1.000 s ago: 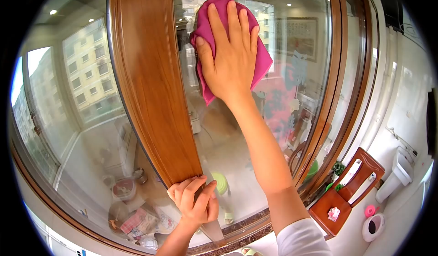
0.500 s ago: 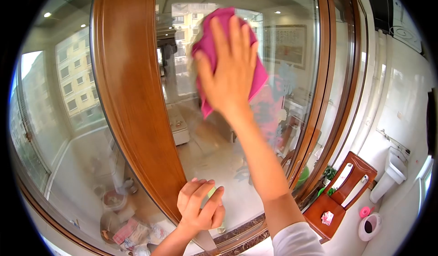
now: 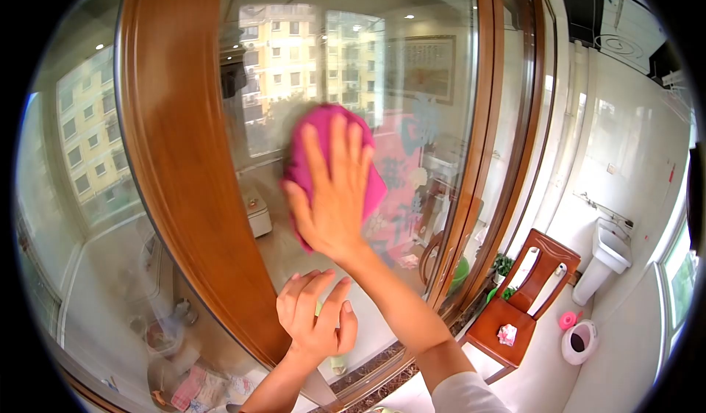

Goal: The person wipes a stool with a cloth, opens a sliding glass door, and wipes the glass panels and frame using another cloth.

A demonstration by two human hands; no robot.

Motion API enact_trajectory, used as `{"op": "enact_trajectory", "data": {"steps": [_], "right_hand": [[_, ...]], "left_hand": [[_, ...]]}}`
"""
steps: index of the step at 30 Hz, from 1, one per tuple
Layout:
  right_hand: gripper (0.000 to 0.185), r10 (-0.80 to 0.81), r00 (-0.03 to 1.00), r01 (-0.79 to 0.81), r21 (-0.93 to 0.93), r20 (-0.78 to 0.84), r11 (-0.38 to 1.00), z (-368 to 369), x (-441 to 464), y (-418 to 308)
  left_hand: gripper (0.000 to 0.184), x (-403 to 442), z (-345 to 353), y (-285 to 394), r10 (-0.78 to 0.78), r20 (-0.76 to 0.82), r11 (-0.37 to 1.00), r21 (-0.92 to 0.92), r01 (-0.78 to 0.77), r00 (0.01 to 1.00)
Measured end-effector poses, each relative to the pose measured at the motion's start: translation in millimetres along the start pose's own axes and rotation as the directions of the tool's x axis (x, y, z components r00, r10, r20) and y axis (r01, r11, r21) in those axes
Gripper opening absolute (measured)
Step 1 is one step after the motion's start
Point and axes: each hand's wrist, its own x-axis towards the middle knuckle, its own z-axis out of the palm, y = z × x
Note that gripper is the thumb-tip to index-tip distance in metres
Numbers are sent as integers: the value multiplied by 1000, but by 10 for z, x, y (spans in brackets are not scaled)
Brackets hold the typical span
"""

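Watching remotely, I see the cloth (image 3: pixel 374 190) right of the post (image 3: pixel 180 119), upright lengthwise, under the nearer, flattened right hand (image 3: pixel 333 205); left hand (image 3: pixel 312 317) curls empty, lower.

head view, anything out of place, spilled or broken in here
One oddity: a crumpled pink and white item lies on the wooden chair's seat, where it looks left behind. No spill or breakage shows; the right hand presses a magenta cloth to the glass.

The pale floor (image 3: pixel 543 372) carries a wooden chair (image 3: pixel 526 325) and a bin (image 3: pixel 577 358).
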Motion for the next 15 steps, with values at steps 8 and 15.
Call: {"op": "enact_trajectory", "data": {"steps": [8, 15], "right_hand": [[68, 93, 923, -138, -95, -375, 986, -277, 1843, 1098], [74, 663, 637, -699, 70, -393, 712, -406, 134, 2628]], "left_hand": [[35, -45, 245, -24, 11, 58, 933, 359, -31, 998], [29, -49, 147, -57, 32, 28, 976, 212, -37, 999]]}}
